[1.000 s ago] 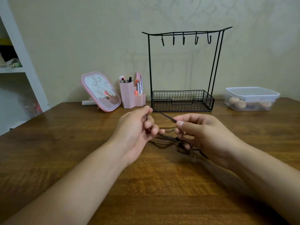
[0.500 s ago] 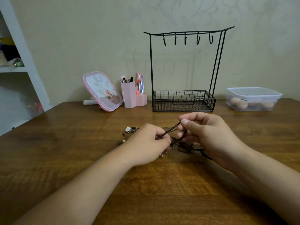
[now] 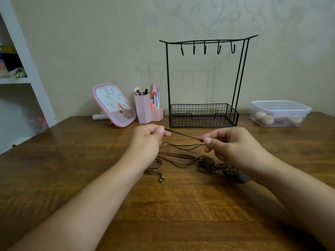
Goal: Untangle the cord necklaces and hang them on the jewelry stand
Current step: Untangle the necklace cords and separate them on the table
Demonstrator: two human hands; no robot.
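A tangle of brown cord necklaces (image 3: 183, 158) lies on the wooden table (image 3: 181, 214), with round dark pendants (image 3: 208, 161) near my right wrist and small metal ends (image 3: 161, 178) at the left. My left hand (image 3: 146, 140) pinches one end of a cord strand (image 3: 183, 135). My right hand (image 3: 230, 144) pinches the other end, so the strand is stretched taut above the pile. The black wire jewelry stand (image 3: 204, 78) is behind, its hooks (image 3: 205, 48) bare and its basket (image 3: 203, 115) at the base.
A pink mirror (image 3: 113, 105) and a pink organizer with brushes (image 3: 147, 107) stand left of the stand. A lidded clear box with sponges (image 3: 279, 113) sits at the right. A white shelf (image 3: 21, 75) is at the far left.
My left hand rose from the pile and moved left, away from the right hand, pulling a cord strand taut between the two. The cords under it are now exposed.
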